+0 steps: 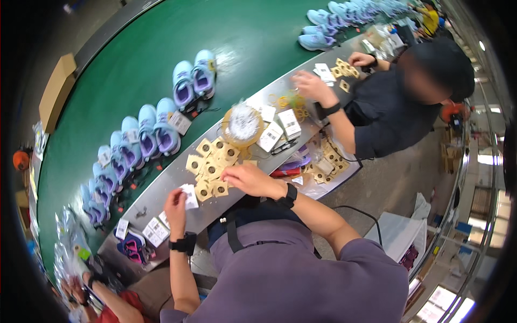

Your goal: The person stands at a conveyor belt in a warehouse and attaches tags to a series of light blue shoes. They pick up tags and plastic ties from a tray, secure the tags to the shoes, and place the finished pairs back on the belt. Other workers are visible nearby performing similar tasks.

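Note:
My left hand is closed on a small stack of white paper tags, just above the metal ledge. To its right, my right hand has its fingers pinched together at the edge of a pile of tan square cards with dark round centres. Whatever lies between those fingertips is too small to make out. Beyond the pile stands a round yellowish tub filled with fine clear plastic strands. More white printed tags lie on the ledge left of my left hand.
Rows of light blue shoes stand on the green belt. A dark blue and pink shoe sits at the ledge's left end. At right, a co-worker in black handles similar cards. Tag stacks and yellow rubber bands lie between us.

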A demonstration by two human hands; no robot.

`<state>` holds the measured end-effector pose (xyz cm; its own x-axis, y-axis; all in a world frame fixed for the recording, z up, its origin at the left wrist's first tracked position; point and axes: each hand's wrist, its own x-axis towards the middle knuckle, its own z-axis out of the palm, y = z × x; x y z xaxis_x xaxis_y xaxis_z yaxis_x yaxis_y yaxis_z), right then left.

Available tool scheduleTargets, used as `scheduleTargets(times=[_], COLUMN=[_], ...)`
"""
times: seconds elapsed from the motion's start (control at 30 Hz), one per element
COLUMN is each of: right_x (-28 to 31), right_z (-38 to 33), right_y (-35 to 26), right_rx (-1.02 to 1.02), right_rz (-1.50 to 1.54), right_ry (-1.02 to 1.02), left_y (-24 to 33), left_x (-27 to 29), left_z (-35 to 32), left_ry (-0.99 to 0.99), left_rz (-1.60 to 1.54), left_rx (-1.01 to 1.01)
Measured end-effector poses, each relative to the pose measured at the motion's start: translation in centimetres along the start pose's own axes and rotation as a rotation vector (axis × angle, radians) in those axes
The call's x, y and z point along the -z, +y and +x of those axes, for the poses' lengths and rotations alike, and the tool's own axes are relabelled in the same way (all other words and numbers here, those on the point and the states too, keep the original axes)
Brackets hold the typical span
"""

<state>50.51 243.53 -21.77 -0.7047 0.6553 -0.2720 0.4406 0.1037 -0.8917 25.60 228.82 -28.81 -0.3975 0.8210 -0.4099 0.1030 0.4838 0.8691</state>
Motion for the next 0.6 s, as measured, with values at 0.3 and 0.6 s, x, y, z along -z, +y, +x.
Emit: scheduleTargets(times=[0.3,0.6], right_x=[-4.9,-9.2], right_z=[-0.3,-3.4], right_y=[0.4,3.7], right_rx=[0.052,-0.023], right_rz=[-0.249,-0.332], right_ry=[-0.296,-0.348], left_y=[-2.4,-7.0], left_x=[2.6,5.2], left_z=[-7.2,-11.1], left_ry=[0.042,0.063], left_rz=[0.074,-0.08], left_rx=[0.079,0.037])
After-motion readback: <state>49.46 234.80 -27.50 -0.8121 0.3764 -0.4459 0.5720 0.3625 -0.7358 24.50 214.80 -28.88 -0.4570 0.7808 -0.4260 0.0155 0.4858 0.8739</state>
